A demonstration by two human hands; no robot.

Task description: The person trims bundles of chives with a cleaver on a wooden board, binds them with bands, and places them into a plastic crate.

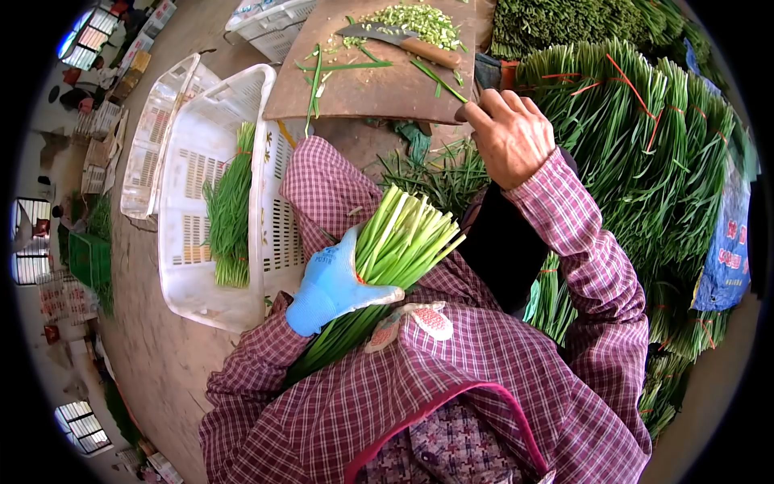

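Note:
My left hand [343, 278], in a blue glove, is wrapped round a thick bundle of green stalks [403, 242], its pale cut ends pointing up and right over my lap. At the board's right front corner, my bare right hand [513, 133] has its fingers bent and pinches a few thin green stalks [439, 81]. On the brown cutting board [363, 93] lies a knife [431, 53] with a wooden handle, beside a heap of chopped pale-green pieces [419, 22].
A white crate [181, 274] on the left holds one tied bundle [231, 214]. Large piles of tied green bundles [621, 121] fill the right side, with a blue printed bag [726, 250] at their edge. Loose greens [439, 173] lie below the board.

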